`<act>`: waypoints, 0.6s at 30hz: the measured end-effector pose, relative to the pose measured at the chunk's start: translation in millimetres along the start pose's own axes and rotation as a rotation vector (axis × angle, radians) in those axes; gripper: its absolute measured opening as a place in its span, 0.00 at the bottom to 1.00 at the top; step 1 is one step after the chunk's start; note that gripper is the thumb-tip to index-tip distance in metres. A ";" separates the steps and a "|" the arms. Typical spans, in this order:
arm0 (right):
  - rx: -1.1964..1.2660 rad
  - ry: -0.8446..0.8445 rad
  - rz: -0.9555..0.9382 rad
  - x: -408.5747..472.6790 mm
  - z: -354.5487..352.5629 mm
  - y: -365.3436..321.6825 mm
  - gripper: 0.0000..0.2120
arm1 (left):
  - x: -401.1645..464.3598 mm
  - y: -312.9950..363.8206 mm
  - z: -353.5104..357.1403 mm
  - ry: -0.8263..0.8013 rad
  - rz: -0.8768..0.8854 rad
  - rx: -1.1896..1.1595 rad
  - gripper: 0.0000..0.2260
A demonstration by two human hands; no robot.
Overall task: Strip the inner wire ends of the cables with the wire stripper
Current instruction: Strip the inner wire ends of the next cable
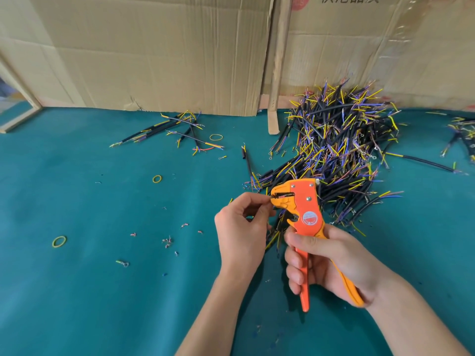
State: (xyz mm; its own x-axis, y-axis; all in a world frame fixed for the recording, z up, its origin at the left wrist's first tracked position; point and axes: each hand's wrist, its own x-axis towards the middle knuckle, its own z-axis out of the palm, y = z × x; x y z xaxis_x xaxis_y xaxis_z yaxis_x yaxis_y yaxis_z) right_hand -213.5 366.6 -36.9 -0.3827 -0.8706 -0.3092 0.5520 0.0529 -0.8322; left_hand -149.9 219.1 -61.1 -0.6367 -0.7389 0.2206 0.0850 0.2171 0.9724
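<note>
My right hand (326, 263) grips the two handles of an orange wire stripper (303, 201), its jaws pointing left. My left hand (241, 227) pinches a black cable at the stripper's jaws; the cable is mostly hidden behind the fingers, and a yellow wire end shows below the hand (272, 240). A big pile of black cables (341, 147) with yellow, blue and purple inner wires lies behind the stripper. A small group of cables (177, 129) lies at the back left.
Work happens over a teal mat (102, 291). Cardboard sheets (154, 52) stand along the back, with a wooden post (276, 73) between them. Yellow rubber bands (59, 241) and small insulation scraps (167, 241) are scattered on the left. More cables (462, 134) lie at the far right.
</note>
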 end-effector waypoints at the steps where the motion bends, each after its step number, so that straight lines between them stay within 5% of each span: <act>1: -0.002 0.014 -0.001 -0.1 0.9 0.2 0.11 | -0.4 0.5 -0.1 0.002 0.004 -0.010 0.09; 11: -0.002 0.248 -0.105 3.1 6.6 2.5 0.27 | 0.1 1.7 -1.4 -0.012 0.019 0.055 0.08; 18: 0.160 0.100 -0.170 0.4 1.2 -5.4 0.11 | 2.9 -2.7 -1.9 0.045 0.094 0.099 0.11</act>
State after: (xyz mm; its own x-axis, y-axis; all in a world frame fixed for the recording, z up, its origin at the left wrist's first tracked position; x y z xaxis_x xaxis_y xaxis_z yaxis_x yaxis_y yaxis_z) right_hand -215.8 365.4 -31.9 -0.5471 -0.8073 -0.2212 0.5806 -0.1756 -0.7950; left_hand -150.6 215.2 -63.0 -0.5943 -0.7398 0.3156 0.0649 0.3470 0.9356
